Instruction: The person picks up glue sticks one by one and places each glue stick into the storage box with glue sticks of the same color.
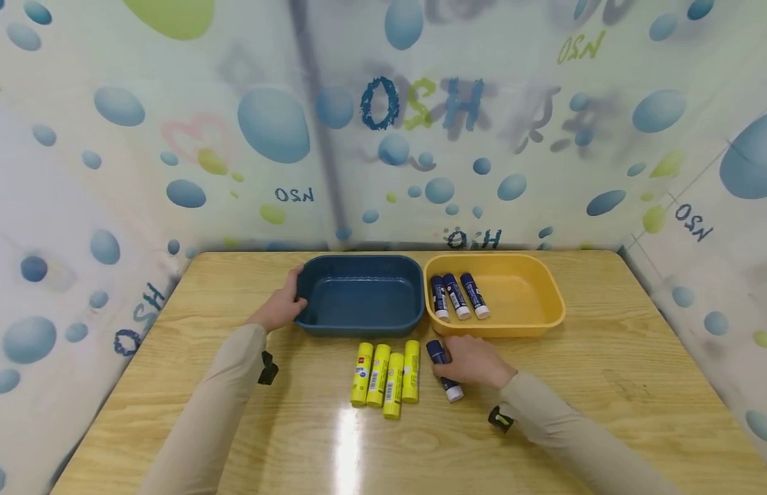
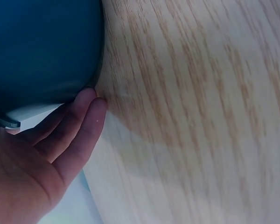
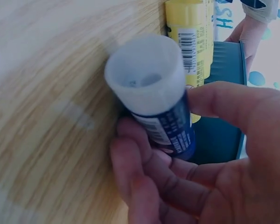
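My left hand (image 1: pixel 277 307) holds the left end of a dark blue plastic bin (image 1: pixel 360 331), its thumb over the rim and its fingers along the outer wall. In the left wrist view those fingertips (image 2: pixel 99 108) touch the bin's outside near the tabletop. Right of centre, my right hand (image 1: pixel 479 362) pinches a navy glue stick (image 3: pixel 170 133) between thumb and fingers. That stick lies slanted on the table, its white end towards me. Several yellow glue sticks (image 1: pixel 377 375) lie side by side to its left. Inside the yellow bin (image 1: pixel 526 331) rest three navy glue sticks (image 1: pixel 456 297).
Both bins stand side by side towards the back of the wooden table (image 1: pixel 612 385). Behind them rises a patterned curtain wall (image 1: pixel 383 192) with blue and green spots. Similar sheets flank the table left and right. Nothing lies inside the dark blue bin.
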Motion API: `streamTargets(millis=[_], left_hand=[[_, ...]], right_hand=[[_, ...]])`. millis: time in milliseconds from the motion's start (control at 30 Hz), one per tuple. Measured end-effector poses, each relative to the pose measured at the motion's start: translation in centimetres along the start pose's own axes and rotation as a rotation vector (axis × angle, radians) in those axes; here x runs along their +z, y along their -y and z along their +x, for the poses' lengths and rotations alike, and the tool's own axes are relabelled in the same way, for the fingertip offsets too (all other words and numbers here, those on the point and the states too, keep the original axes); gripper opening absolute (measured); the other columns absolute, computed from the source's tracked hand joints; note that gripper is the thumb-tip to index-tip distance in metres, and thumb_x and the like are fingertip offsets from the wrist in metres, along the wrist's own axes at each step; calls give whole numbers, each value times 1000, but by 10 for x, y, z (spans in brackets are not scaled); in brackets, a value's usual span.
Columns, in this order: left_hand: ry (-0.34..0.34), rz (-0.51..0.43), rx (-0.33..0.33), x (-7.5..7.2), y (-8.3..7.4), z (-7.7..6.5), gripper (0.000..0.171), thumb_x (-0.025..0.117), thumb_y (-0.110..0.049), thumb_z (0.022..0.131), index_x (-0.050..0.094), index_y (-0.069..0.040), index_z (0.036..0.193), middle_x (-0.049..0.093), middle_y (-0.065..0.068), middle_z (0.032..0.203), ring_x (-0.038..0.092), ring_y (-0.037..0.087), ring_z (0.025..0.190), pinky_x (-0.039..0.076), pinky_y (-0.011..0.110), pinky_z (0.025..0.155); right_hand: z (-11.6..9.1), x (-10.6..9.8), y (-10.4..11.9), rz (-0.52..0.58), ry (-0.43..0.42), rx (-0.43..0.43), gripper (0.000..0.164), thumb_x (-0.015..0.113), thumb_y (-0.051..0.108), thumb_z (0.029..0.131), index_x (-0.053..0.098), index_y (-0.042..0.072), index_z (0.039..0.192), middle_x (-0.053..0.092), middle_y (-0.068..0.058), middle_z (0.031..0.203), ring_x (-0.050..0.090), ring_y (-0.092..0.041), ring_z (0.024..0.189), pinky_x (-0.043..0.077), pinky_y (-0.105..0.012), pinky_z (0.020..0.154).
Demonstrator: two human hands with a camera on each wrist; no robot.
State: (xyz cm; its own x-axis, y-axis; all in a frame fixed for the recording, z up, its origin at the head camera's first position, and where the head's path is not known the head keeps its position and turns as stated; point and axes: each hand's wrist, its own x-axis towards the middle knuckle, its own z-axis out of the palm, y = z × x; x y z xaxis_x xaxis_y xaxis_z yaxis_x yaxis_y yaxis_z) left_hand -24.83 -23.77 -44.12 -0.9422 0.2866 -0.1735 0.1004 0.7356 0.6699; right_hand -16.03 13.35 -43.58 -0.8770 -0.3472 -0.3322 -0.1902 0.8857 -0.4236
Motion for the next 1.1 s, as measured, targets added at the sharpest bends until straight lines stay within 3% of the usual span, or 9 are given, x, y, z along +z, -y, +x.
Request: streamTargets(millis=[167, 400, 567, 633, 800, 867, 967, 1100], left_hand=[[20, -8, -13, 2, 2, 0, 73, 43, -3, 97, -4, -2, 152, 44, 4, 58, 38, 16, 47, 38, 37, 62], [30, -54, 47, -1, 0, -5, 73, 42, -6, 97, -6, -3, 152, 44, 3, 57, 38, 15, 46, 37, 37, 59], [5, -17, 13, -2, -1, -1, 72, 43, -3, 97, -3, -1, 152, 43, 3, 58, 35, 15, 46, 36, 37, 60], [-4, -8, 17, -2, 1, 0, 71, 43, -3, 97, -2, 0, 151, 53, 13, 72, 35, 16, 46, 37, 38, 63], [-19, -18, 40, -3, 8, 1, 70, 43, -5, 96, 0, -2, 151, 57, 23, 84, 41, 19, 50, 39, 42, 68], [-20, -19, 40, -3, 7, 0, 70, 44, -6, 96, 1, -3, 151, 55, 19, 72, 46, 23, 53, 40, 43, 69], [-23, -18, 48, -4, 4, -1, 69, 44, -6, 96, 1, -1, 151, 59, 36, 95, 55, 31, 67, 41, 45, 73], [-25, -22, 46, -3, 1, -1, 68, 44, -6, 97, 2, -1, 150, 44, 48, 122, 57, 37, 83, 41, 49, 79]], right_hand=[[-7, 0, -1, 4, -3, -38, 25, 73, 30, 84, 56, 11, 86, 52, 1, 69, 51, -13, 59, 38, -28, 54], [-20, -10, 3, 27, -15, -58, 25, 73, 28, 85, 54, 13, 80, 50, 0, 65, 48, -13, 56, 34, -27, 52], [-27, -20, 4, 34, -31, -75, 23, 72, 27, 85, 54, 14, 80, 50, 1, 65, 47, -12, 55, 34, -27, 52], [-29, -23, 4, 29, -41, -78, 23, 72, 27, 85, 54, 14, 81, 51, 2, 65, 47, -12, 55, 35, -27, 52], [-33, -26, 1, 34, -65, -96, 22, 73, 27, 85, 55, 15, 83, 51, 4, 67, 47, -11, 56, 36, -28, 52], [-35, -28, 0, 41, -67, -97, 21, 73, 27, 85, 55, 15, 84, 51, 4, 68, 47, -11, 56, 37, -28, 52], [-37, -29, -1, 50, -63, -83, 20, 73, 27, 86, 56, 15, 86, 53, 4, 69, 48, -11, 57, 38, -28, 53], [-39, -31, -1, 56, -69, -82, 20, 73, 27, 86, 57, 14, 86, 53, 4, 69, 49, -11, 57, 39, -29, 52]])
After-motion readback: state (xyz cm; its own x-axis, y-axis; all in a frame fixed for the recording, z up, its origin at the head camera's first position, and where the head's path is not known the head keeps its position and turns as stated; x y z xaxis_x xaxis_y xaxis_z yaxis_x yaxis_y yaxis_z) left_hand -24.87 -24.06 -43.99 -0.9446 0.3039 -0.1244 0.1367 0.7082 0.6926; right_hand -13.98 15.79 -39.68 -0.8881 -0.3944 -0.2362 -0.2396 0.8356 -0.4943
